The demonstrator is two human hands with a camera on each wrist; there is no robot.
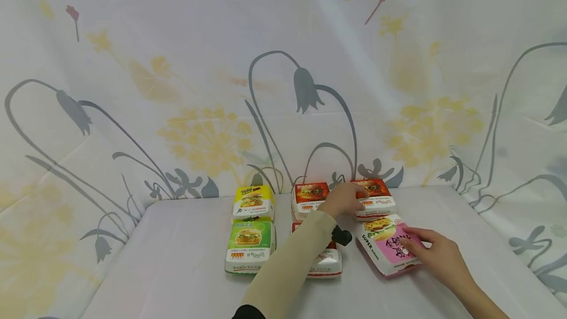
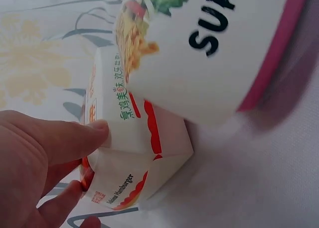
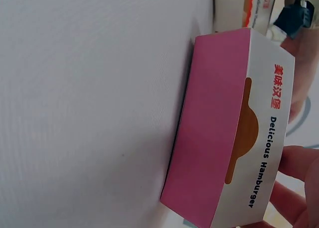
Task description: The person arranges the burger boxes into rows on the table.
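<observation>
My left hand [image 1: 344, 200] reaches across to the red-and-white hamburger box [image 1: 376, 205] at the back right. In the left wrist view its thumb [image 2: 75, 138] presses the side of that box [image 2: 134, 133], with the other fingers curled at the top. My right hand [image 1: 443, 258] holds a pink-and-white hamburger box [image 1: 392, 250] by its right side, thumb on the lid. This box is turned at an angle in front of the red one. The right wrist view shows its pink lower side [image 3: 209, 123]; whether it fully touches the table cannot be told.
A yellow hamburger box [image 1: 253, 203] and a green one [image 1: 250, 245] stand in a column at left. Another red box [image 1: 309, 196] is at the back middle; the front middle red box [image 1: 325, 262] is partly hidden by my left sleeve [image 1: 288, 265]. Flowered cloth [image 1: 199, 63] hangs behind the white table [image 1: 177, 260].
</observation>
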